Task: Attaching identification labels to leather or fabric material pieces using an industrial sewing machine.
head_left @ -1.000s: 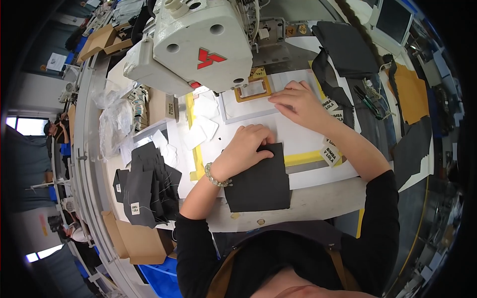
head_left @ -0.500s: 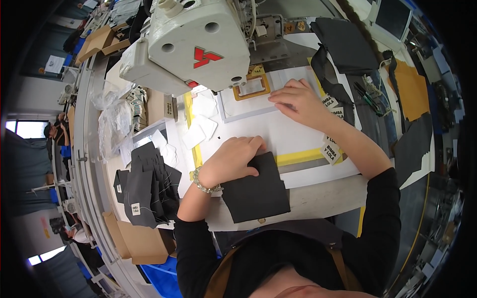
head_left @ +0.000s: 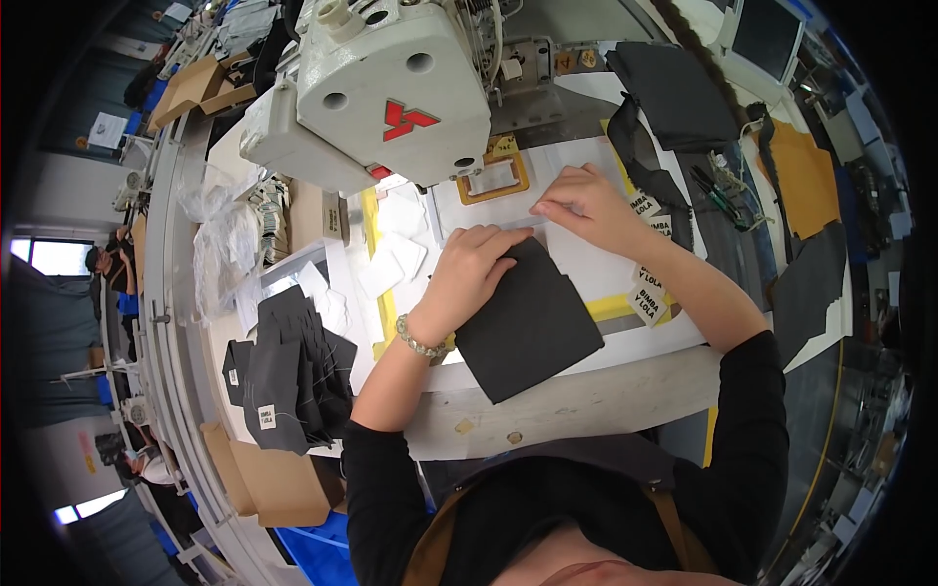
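Note:
My left hand point(head_left: 469, 269) has its fingers closed on the top edge of a black fabric square point(head_left: 528, 337), which lies askew on the white work sheet point(head_left: 576, 273) with yellow tape. Near the square's top, my right hand point(head_left: 576, 210) is pinched over the clear plate point(head_left: 454, 215); anything between those fingertips is too small to make out. An amber rectangular frame point(head_left: 493, 179) rests on that plate under the white machine head point(head_left: 386, 88). Small white cards point(head_left: 396, 259) lie left of my left hand, printed labels point(head_left: 648, 305) beside my right forearm.
At left are a pile of dark cut pieces point(head_left: 288, 371), a plastic bag point(head_left: 225, 234) and a cardboard box point(head_left: 274, 474). Folded black fabric point(head_left: 669, 93), scissors-like tools point(head_left: 718, 200), orange material point(head_left: 801, 186) and a screen point(head_left: 762, 39) sit at right. Other people point(head_left: 122, 259) are at far left.
My left hand has moved the black square up toward my right hand and turned it askew. My right hand's fingertips have drawn together into a pinch.

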`<state>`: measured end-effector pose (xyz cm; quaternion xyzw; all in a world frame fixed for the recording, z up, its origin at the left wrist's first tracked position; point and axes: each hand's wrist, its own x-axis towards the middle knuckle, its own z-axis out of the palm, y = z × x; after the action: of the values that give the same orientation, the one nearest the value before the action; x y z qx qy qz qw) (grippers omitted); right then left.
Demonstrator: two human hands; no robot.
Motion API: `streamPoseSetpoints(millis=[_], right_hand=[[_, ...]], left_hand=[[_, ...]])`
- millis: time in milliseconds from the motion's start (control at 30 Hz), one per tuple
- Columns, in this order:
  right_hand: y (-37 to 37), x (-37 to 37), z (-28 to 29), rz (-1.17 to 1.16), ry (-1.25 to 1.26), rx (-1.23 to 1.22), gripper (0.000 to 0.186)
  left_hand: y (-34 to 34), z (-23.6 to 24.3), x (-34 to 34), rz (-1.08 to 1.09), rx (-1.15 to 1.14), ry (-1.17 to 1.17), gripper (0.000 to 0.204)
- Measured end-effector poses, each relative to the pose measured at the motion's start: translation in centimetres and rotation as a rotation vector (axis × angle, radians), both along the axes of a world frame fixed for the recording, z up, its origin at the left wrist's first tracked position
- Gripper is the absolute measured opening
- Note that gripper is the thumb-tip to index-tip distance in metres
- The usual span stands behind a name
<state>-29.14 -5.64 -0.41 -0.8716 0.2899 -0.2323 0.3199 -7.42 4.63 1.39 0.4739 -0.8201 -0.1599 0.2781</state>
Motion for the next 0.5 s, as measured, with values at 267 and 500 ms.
streamPoseSetpoints(millis=[267,500], right_hand=[[0.5,-0.1,0.6,0.227,0.009,0.049,0.016],[0.3,-0.7,1.4,0.315,0.137,0.109,0.023]], left_hand=[[-0.7,-1.4,0.5,-0.068,-0.045,0.069,0.055],[-0.2,-0.4,0.7,-0.001,-0.018,0.044,0.047]])
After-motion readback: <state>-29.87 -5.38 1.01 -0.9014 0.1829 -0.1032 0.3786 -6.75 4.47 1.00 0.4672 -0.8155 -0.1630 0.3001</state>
